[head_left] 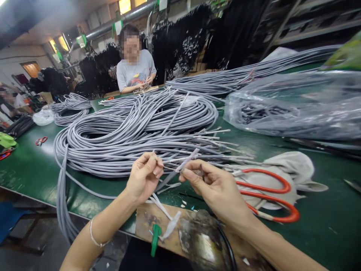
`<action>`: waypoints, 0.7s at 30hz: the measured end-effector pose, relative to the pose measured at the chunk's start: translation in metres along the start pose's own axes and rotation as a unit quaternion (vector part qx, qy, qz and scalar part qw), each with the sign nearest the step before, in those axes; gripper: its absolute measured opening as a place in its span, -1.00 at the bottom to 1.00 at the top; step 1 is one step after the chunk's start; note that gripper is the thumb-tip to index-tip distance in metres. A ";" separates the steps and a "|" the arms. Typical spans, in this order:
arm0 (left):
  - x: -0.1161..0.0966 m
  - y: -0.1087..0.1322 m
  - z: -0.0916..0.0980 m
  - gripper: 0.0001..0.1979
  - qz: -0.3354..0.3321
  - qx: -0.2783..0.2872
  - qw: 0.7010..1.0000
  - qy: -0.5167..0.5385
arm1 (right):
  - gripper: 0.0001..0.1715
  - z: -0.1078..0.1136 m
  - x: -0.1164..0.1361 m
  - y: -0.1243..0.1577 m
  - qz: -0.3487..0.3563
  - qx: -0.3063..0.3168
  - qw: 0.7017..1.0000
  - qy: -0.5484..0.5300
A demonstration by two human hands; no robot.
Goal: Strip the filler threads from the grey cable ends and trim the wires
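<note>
So both hands are up over the near side of the table [324,226], just in front of a big coil of gray cables [169,120]. The left hand [145,175] has its grip pinched narrow, thumb to fingers, with a thin strand [171,169] running from it toward the other hand. The right hand [211,184] has its thumb and fingers closed on a short gray cable piece [187,161] that slants up between the two hands, though it's a bit blurry right there. Elbow room's tight ahead: loose cable ends poke out right behind the fingers. Just beside the right hand are big red-handled scissors [265,172] on a pale cloth [301,165], and past those there's a decent stretch of green tabletop toward the right. Below the hands sits a wooden board [162,210] at the near edge, with a green clip [155,241] on it. Over on the left, a bunch of cables [62,195] droops over the table's edge. A co-worker [135,71] is across the far side, well apart.
</note>
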State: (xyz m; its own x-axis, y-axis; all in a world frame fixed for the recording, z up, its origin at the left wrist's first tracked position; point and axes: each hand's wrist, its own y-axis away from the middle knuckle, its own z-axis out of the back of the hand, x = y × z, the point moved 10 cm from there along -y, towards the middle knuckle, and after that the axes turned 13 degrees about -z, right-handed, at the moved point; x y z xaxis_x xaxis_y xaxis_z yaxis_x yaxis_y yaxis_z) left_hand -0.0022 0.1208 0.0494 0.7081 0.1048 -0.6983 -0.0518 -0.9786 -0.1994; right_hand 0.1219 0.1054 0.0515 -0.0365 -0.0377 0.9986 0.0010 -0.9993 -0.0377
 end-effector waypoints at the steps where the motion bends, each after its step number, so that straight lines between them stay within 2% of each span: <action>1: -0.003 0.000 0.001 -0.68 -0.004 -0.002 1.000 0.007 | -0.70 0.000 0.001 0.001 0.001 0.001 1.000 0.000; 6: -0.019 -0.003 0.004 -0.73 -0.052 -0.011 0.999 0.013 | -0.72 -0.002 0.007 0.004 0.004 0.009 1.000 -0.005; 14: -0.038 -0.009 0.027 -0.69 -0.140 -0.102 0.983 -0.060 | -0.77 0.002 0.018 0.009 0.046 -0.012 0.999 0.012; 21: -0.057 -0.004 0.027 -0.73 -0.238 -0.086 0.943 -0.216 | -0.75 0.010 0.015 0.009 0.066 -0.054 0.995 0.047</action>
State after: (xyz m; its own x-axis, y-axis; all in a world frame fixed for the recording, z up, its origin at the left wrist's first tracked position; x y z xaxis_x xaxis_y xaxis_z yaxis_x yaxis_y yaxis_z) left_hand -0.0616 0.1232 0.0715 0.2676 0.5665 -0.7794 0.3408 -0.8123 -0.4733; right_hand 0.1317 0.0957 0.0662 -0.1375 -0.1641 0.9768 -0.0956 -0.9794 -0.1780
